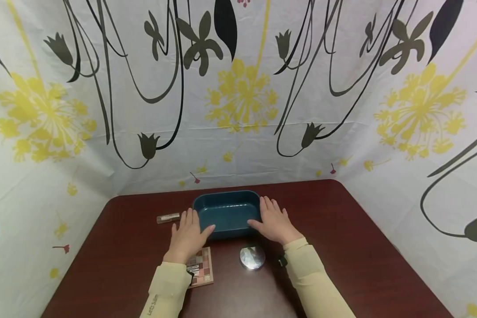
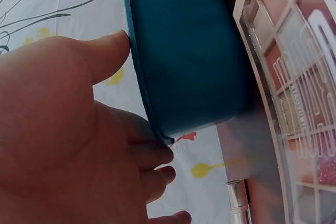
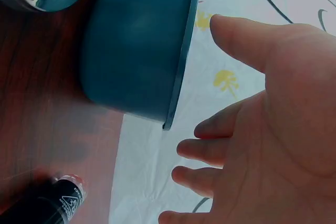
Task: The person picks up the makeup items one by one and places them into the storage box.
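- The dark red tabletop [image 1: 353, 247] has a sheen, so the dish could skid on it if one hand pushed harder than the other.
- The blue dish [image 1: 226, 214], just above the lower middle of the frame, shows bare inside; a lopsided lift could tip it.
- The left hand [image 1: 186, 236], at the dish's left end, has nearly straight fingers and its thumb held out, pinching nothing; a slip is likely if only the thumb and fingertips bear on the rim.
- The right hand [image 1: 276, 223], at the other end, is spread, fingers parted; the right wrist view shows a gap to the rim, so it may give little support.
- The makeup palette [image 1: 202, 267], lower middle, lies partly under the left wrist; a dropped forearm could drag it.
- The round mirrored compact [image 1: 252, 258], near the dish's front, could get bumped if the dish came forward.
- The black tube [image 3: 44, 203], lower left of the right wrist view, could roll if knocked.
- The small tube [image 1: 168, 218], left of the dish, risks a brush from the left fingers.
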`<state>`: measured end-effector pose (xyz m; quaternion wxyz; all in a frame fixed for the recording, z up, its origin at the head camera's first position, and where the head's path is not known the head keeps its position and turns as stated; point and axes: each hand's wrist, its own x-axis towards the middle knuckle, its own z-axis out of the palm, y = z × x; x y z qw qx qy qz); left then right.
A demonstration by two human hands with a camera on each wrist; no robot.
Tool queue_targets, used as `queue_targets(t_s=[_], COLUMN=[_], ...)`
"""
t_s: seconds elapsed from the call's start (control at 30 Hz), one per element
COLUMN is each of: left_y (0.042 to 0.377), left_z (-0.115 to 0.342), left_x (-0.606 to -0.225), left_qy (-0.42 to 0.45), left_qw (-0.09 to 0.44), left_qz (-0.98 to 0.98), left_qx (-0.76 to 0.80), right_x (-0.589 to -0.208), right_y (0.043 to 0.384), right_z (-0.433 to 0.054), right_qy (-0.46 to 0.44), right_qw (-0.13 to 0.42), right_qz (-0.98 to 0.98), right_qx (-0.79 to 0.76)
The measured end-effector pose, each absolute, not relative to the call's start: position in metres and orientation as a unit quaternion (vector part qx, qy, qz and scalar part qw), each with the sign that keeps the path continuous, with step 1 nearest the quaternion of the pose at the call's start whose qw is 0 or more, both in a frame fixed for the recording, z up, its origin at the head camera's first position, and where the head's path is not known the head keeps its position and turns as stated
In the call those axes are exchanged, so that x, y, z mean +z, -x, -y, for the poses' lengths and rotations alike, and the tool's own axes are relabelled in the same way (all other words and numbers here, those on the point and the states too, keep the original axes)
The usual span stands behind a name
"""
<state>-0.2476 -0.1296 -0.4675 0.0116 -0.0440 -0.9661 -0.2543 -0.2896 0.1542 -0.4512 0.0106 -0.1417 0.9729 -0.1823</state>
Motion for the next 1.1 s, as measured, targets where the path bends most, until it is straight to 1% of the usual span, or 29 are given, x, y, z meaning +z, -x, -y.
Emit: queue_targets(t_s=[0.13,0.3,0.47,0.57,0.77,0.9,1.1], left_y=[0.249,0.249,0.251,0.253,0.259,0.259,0.256], left_z=[0.13,0.128,0.129,0.129,0.129,0.129,0.135], left_x=[-0.468,-0.471,-0.473,-0.474,-0.473,-0.473,-0.477], left_qy=[0.042,0.05,0.055,0.055,0.059,0.064,0.061], left_qw=[0.011,0.012,0.014,0.022,0.023,0.019,0.013], left_qz=[0.966,0.968,0.972,0.974,0.975,0.972,0.969], left_qx=[-0.255,-0.246,-0.227,-0.221,-0.213,-0.224,-0.24], right_x=[-0.445,-0.438,-0.428,-0.419,-0.405,-0.41,-0.429], right_y=[0.289,0.285,0.285,0.287,0.288,0.288,0.289], right_z=[-0.158,-0.166,-0.167,-0.169,-0.181,-0.192,-0.208], right_qy=[0.14,0.143,0.167,0.177,0.166,0.165,0.163], right_qw=[0.0,-0.032,-0.055,-0.079,-0.127,-0.141,-0.135], right_qz=[-0.973,-0.97,-0.97,-0.969,-0.968,-0.969,-0.972], right_qx=[-0.184,-0.193,-0.171,-0.154,-0.138,-0.12,-0.097])
